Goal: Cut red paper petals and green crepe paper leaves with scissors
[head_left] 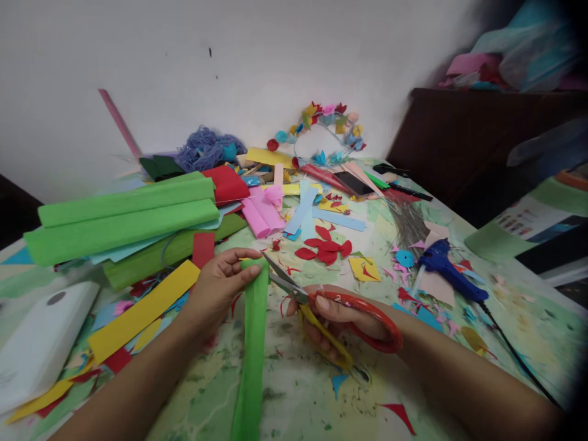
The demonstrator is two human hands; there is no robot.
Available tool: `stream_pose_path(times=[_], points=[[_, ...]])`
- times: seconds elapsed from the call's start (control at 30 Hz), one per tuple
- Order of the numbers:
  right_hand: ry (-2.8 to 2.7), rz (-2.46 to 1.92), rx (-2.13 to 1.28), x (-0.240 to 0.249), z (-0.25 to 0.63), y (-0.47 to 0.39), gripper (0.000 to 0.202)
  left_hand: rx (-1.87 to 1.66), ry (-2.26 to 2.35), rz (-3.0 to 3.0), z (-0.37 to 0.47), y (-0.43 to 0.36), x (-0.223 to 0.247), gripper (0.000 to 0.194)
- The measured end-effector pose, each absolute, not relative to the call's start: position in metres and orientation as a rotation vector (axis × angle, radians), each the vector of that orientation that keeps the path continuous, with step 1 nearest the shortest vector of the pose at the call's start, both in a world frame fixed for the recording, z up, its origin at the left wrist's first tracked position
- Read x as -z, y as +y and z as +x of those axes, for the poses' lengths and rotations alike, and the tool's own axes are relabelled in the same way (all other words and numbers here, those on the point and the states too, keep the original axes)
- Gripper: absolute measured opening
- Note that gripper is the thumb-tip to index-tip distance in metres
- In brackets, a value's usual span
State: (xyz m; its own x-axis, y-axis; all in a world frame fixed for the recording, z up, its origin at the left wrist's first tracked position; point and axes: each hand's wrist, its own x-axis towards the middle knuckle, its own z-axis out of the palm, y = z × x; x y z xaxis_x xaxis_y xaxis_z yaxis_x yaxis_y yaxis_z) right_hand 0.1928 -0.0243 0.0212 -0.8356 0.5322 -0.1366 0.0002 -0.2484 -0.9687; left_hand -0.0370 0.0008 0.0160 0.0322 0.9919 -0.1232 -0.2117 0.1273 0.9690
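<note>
Between the thumb and fingers of my left hand [229, 277] is the top end of a long green crepe paper strip [252, 355], which hangs down toward the table's front. My right hand [337, 312] grips a pair of scissors [294, 288] with one red and one yellow handle. The scissor blades are parted and point at the strip's upper end, close to my left fingertips. Whether a blade touches the paper I cannot tell. Red paper petals [325, 250] lie on the table just beyond the scissors.
Green crepe paper rolls [128, 211] lie at the left, above a white box-like object [46, 343]. A blue glue gun [452, 269] with a cord rests at the right, near a large green-lidded container [533, 214]. A flower garland [328, 131] leans against the wall. Paper scraps cover much of the table.
</note>
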Motion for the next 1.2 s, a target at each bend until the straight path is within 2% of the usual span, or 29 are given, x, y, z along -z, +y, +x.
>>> stream_pose_path(times=[0.23, 0.57, 0.67, 0.83, 1.2], points=[[-1.766, -0.680, -2.065, -0.031, 0.195, -0.026, 0.052, -1.021, 0.988, 1.101, -0.042, 0.000, -0.019, 0.061], [-1.805, -0.601, -2.073, -0.031, 0.198, -0.025, 0.050, -0.833, 1.025, 1.265, -0.066, 0.006, -0.032, 0.070], [-1.803, -0.579, -2.091, -0.029, 0.199, -0.025, 0.049, -0.771, 1.049, 1.334, -0.070, 0.006, -0.034, 0.063], [-1.770, -0.539, -2.095, -0.026, 0.197, -0.024, 0.052, -0.727, 1.031, 1.338, -0.069, 0.006, -0.038, 0.022], [-1.726, -0.574, -2.032, -0.026, 0.193, -0.025, 0.054, -0.968, 1.169, 1.370, -0.064, 0.010, -0.027, 0.030]])
